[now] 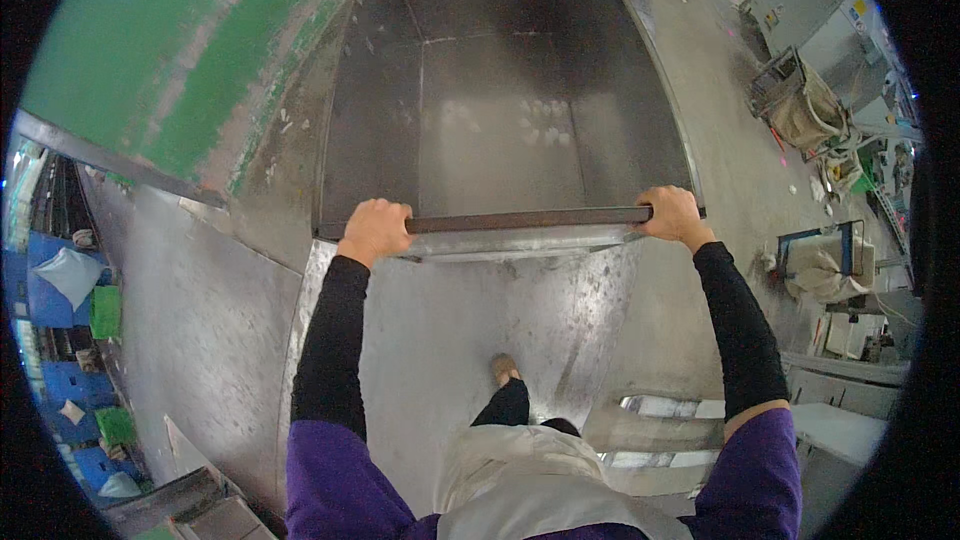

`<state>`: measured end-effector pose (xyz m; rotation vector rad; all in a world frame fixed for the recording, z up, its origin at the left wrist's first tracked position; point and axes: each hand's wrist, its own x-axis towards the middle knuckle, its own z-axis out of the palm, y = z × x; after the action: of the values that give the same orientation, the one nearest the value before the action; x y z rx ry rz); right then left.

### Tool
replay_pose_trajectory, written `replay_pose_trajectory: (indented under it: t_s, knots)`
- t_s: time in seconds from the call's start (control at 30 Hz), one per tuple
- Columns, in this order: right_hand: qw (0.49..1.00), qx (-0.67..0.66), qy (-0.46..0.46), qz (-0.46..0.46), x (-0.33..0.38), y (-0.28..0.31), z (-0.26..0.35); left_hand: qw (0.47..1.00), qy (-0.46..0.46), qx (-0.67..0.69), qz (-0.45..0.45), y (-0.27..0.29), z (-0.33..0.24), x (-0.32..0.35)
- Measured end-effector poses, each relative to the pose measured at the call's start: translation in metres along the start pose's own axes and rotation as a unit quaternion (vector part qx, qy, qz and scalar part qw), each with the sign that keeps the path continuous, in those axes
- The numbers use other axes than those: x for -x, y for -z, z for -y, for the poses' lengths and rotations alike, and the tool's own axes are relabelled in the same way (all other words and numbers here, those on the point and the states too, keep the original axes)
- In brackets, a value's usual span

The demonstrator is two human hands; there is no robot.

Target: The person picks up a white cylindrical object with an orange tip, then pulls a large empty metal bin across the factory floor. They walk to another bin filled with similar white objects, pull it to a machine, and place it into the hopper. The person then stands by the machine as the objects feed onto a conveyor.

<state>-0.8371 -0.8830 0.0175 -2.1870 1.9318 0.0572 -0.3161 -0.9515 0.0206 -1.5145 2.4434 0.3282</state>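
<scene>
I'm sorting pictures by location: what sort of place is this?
Probably a factory or workshop, judging by the large, open, box-shaped dark metal bin, the sagging beige cloth sack and the boxy grey metal cabinet.

Worn green surface (110,50), gray floor (200,310), beige sack (808,118)

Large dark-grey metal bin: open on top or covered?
Open as far as visible: past the dark straight bar, the bin shows its inner walls and floor, with no lid. Its far rim is out of frame.
</scene>
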Motion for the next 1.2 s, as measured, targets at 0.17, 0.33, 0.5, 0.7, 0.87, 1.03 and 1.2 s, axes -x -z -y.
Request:
replay_pose_trajectory:
  t_s: [0.17, 0.33, 0.5, 0.7, 0.87, 1.03, 1.2]
  knots:
    - [1.0, -0.006, 0.021, -0.017, -0.044, 0.014, -0.021, 1.0, 0.006, 0.026, -0.011, 0.009, 0.001, -0.037]
    - [1.0, -0.002, 0.014, 0.0, -0.092, 0.023, -0.024, 0.999, 0.029, 0.022, -0.028, 0.022, 0.02, -0.085]
    - [1.0, -0.025, 0.012, -0.003, -0.148, 0.03, -0.018, 0.998, 0.037, -0.002, -0.058, 0.039, 0.059, -0.141]
    - [0.999, -0.009, 0.007, -0.04, -0.257, 0.037, -0.015, 0.997, 0.021, 0.007, -0.079, 0.069, 0.122, -0.242]
    - [0.998, 0.017, -0.008, -0.065, -0.36, 0.057, -0.006, 0.994, -0.025, -0.003, -0.104, 0.099, 0.187, -0.323]
    - [0.997, 0.046, -0.055, -0.039, -0.45, 0.082, 0.001, 0.993, -0.052, 0.009, -0.103, 0.127, 0.242, -0.407]
    - [0.998, 0.018, -0.05, -0.036, -0.535, 0.1, -0.008, 0.998, -0.043, 0.018, -0.045, 0.153, 0.281, -0.49]
